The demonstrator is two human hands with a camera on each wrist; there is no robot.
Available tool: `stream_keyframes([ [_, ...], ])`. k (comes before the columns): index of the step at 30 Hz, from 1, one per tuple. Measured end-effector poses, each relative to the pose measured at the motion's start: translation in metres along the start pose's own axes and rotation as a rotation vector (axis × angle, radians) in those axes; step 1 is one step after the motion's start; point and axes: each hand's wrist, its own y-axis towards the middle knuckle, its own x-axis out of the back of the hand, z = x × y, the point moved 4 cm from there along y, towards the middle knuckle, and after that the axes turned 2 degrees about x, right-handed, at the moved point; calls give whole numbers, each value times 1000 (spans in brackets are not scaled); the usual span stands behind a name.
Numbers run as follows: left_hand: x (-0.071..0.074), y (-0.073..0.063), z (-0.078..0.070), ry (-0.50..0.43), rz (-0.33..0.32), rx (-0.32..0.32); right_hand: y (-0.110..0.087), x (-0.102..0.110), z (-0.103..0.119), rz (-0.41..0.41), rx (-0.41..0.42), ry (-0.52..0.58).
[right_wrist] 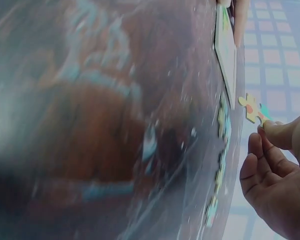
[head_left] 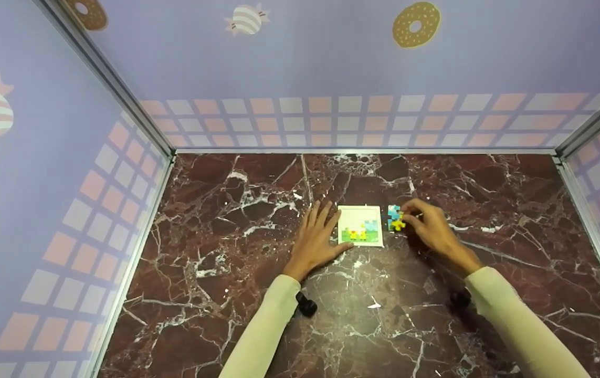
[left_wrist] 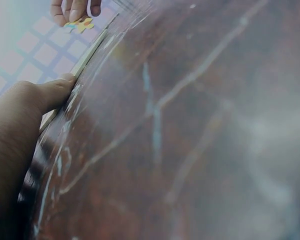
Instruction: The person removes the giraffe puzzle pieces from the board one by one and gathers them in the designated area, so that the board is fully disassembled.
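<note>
A square puzzle tray (head_left: 360, 209) with a pale frame lies on the table, its lower part filled with green, yellow and blue pieces. My left hand (head_left: 316, 239) rests spread beside it, the thumb touching the tray's lower left edge. My right hand (head_left: 431, 226) pinches a yellow puzzle piece (right_wrist: 250, 107) between thumb and forefinger, raised off the table in the right wrist view. Under and beside it lie several loose blue puzzle pieces (head_left: 393, 211), just right of the tray. In the left wrist view the left thumb (left_wrist: 57, 92) presses the tray's edge.
The table (head_left: 226, 315) has a dark red marbled top. Purple walls (head_left: 331, 68) with pink and white squares enclose it at the back and both sides. A small black device (head_left: 306, 304) sits at the left wrist.
</note>
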Motion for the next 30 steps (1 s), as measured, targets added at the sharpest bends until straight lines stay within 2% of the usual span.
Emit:
stream_keyframes([
  [13,0,-1,1,7,7,3,-10,21,-22,-2,-38,-74],
  [17,1,-1,1,21,7,5,-12,22,-27,-1,-42,-97],
  [24,0,0,1,27,-2,-1,-13,18,-30,14,-2,-199],
  [30,0,0,1,35,-1,-1,-15,15,-30,37,-2,-229],
])
